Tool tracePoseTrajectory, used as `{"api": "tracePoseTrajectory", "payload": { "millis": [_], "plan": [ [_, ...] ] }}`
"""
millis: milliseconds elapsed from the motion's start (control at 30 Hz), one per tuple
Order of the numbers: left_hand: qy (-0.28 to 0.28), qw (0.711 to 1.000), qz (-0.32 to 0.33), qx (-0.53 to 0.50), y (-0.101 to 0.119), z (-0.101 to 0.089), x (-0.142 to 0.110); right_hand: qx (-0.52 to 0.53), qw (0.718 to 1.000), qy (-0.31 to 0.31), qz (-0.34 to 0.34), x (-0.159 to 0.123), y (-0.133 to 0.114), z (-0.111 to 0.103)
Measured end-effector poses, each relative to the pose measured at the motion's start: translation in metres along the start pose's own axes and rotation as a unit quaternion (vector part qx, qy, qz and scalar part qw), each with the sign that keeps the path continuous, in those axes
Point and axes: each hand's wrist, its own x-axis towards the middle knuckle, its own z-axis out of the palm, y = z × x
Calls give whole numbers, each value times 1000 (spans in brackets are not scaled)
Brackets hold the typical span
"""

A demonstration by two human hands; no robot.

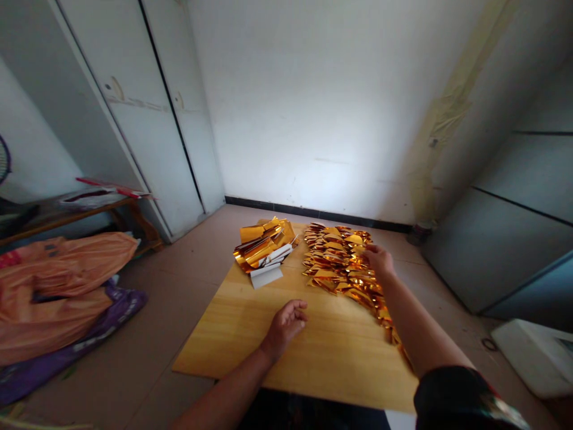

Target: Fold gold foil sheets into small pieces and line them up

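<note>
My left hand (pixel 287 324) hovers over the near middle of the wooden board (pixel 250 334). Its fingers are loosely curved and apart from the thumb, with nothing visible in them. At the right edge of the rows of folded gold foil papers (pixel 333 254), my right hand (pixel 380 261) has its fingers closed on a folded gold foil paper (pixel 364 251), its outline partly hidden by the fingers. These rows overlap and trail down the board's right side beneath my right forearm. Flat gold foil sheets (pixel 257 248), some showing white backs, lie in a loose pile at the far left.
Orange and purple bags (pixel 67 286) lie on the floor at left, by a low wooden table (pixel 102 206). A grey cabinet (pixel 134 107) stands behind them. Beyond the board is a white wall (pixel 304 107). A white box (pixel 535 355) sits at lower right.
</note>
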Motion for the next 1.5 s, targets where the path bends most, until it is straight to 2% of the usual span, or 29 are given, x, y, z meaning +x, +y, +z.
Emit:
{"api": "tracePoseTrajectory", "payload": {
  "millis": [67, 167, 233, 300, 400, 533, 633, 767, 833, 933, 1100, 1233, 1333, 1433, 1500],
  "plan": [
    [13, 1000, 2, 16, 1, 2, -2, 17, 996, -43, -80, -35, -6, 2],
    [71, 995, 22, 65, -3, 2, 0, -8, 960, -153, -232, -102, 2, 11],
    [122, 985, 55, 105, -4, -2, 5, -30, 923, -248, -293, -141, 15, 19],
    [166, 969, 108, 144, -1, -11, 13, -61, 900, -284, -324, -165, 27, 28],
    [238, 927, 181, 226, 18, -35, 26, -92, 894, -279, -337, -174, 38, 37],
    [302, 824, 245, 412, 54, -72, 47, -122, 894, -252, -351, -171, 39, 46],
    [298, 759, 189, 548, 73, -88, 67, -164, 874, -255, -380, -173, 39, 49],
    [244, 719, 70, 647, 81, -88, 87, -191, 863, -245, -398, -176, 40, 49],
    [223, 717, 14, 660, 80, -85, 92, -202, 858, -240, -406, -176, 40, 48],
    [216, 734, -42, 642, 79, -85, 94, -220, 846, -235, -426, -175, 41, 49],
    [251, 752, -42, 607, 77, -90, 94, -236, 842, -227, -428, -174, 44, 50],
    [308, 773, -6, 554, 76, -94, 93, -238, 839, -228, -433, -175, 44, 51],
    [384, 785, 52, 483, 82, -96, 91, -235, 840, -228, -433, -175, 43, 51],
    [465, 795, 138, 365, 94, -91, 88, -230, 842, -231, -429, -173, 44, 51],
    [471, 823, 188, 256, 105, -81, 84, -230, 843, -235, -427, -172, 44, 50]
  ]
}}
